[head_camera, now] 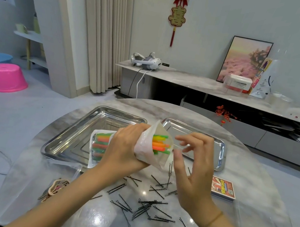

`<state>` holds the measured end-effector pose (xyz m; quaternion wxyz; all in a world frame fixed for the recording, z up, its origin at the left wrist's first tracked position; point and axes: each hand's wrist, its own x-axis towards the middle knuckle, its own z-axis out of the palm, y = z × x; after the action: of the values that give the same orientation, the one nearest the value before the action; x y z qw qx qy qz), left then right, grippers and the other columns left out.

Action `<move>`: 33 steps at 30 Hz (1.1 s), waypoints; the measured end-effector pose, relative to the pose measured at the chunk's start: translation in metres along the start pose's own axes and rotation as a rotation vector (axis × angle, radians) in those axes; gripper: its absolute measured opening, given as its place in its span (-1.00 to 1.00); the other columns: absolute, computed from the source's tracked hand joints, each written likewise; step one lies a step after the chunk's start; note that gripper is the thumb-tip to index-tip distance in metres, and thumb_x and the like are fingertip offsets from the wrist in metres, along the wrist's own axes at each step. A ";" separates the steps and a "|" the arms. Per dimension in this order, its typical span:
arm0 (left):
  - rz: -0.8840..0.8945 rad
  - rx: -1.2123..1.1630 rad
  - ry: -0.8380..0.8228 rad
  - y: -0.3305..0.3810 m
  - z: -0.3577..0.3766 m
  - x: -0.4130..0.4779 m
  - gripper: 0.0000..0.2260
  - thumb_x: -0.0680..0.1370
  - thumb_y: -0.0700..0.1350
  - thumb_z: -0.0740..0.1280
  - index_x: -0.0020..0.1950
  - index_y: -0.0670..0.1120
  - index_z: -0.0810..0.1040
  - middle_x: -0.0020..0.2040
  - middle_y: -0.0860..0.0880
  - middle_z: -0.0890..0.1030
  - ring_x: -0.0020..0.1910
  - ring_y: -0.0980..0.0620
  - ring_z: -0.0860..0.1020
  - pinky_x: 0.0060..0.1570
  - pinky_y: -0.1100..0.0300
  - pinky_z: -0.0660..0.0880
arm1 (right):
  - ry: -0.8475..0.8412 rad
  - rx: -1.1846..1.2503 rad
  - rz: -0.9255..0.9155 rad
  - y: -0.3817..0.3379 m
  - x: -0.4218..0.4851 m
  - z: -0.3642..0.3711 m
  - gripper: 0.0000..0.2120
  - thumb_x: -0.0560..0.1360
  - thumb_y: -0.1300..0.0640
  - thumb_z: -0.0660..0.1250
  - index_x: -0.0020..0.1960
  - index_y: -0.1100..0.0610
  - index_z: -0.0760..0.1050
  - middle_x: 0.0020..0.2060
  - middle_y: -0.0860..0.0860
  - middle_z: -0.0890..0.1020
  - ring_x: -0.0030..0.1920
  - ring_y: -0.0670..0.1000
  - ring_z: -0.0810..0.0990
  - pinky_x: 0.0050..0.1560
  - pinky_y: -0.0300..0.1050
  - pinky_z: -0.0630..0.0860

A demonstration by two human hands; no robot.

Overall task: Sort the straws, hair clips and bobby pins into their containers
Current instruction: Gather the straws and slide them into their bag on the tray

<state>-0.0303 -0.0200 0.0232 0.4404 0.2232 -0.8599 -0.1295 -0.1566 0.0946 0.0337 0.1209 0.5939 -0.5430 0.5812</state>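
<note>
My left hand [124, 146] grips a clear plastic bag [151, 152] around its middle, above the round table. Bright green, yellow and orange straws [160, 144] show at the bag's open mouth, which points right. Just right of that mouth my right hand [192, 164] hovers with fingers spread and relaxed, holding nothing. Several black bobby pins [147, 206] lie scattered on the table in front of me. Beige hair clips [56, 188] sit in a clear box at the lower left.
Two steel trays stand behind my hands, the left tray [76, 131] and the right tray [217, 148]. A clear lidded box [259, 223] lies at the right, with a red card box [223, 188] beside it. The table edge [29, 146] curves at the left.
</note>
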 end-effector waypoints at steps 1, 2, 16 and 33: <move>0.002 -0.003 0.002 0.000 -0.001 0.000 -0.53 0.29 0.09 0.42 0.15 -0.02 0.48 -0.05 0.14 0.56 -0.08 0.21 0.48 -0.06 0.27 0.39 | 0.016 0.000 -0.012 0.001 -0.002 0.000 -0.83 0.51 0.10 0.22 0.08 0.07 0.44 -0.01 -0.01 0.42 -0.01 -0.17 0.44 -0.02 -0.33 0.41; 0.004 -0.006 0.003 -0.001 -0.001 0.000 -0.53 0.29 0.09 0.42 0.15 -0.02 0.48 -0.04 0.13 0.56 -0.07 0.20 0.49 -0.05 0.24 0.41 | 0.024 0.016 -0.030 0.002 -0.003 0.000 -0.85 0.49 0.12 0.25 0.06 0.08 0.43 -0.04 -0.01 0.43 -0.05 -0.14 0.45 -0.06 -0.30 0.43; 0.071 0.007 -0.036 0.000 0.002 -0.004 -0.49 0.26 0.10 0.42 0.15 -0.02 0.42 -0.04 0.12 0.52 -0.06 0.19 0.46 -0.06 0.19 0.40 | -0.161 -0.105 -0.235 0.001 -0.005 0.004 -0.87 0.51 0.22 0.32 -0.06 0.21 0.64 -0.07 0.00 0.67 0.00 -0.08 0.61 0.01 -0.15 0.53; 0.036 0.028 -0.030 -0.004 -0.004 -0.005 -0.46 0.26 0.10 0.41 0.17 -0.09 0.46 -0.03 0.09 0.52 -0.04 0.18 0.47 -0.01 0.36 0.34 | -0.251 -0.244 -0.359 0.002 -0.017 0.003 -0.73 0.55 0.23 0.18 0.11 0.27 0.60 0.09 0.06 0.64 0.11 -0.06 0.52 0.14 -0.13 0.46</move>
<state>-0.0238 -0.0210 0.0206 0.4266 0.2119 -0.8720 -0.1126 -0.1520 0.0997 0.0172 0.2247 0.7294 -0.5055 0.4025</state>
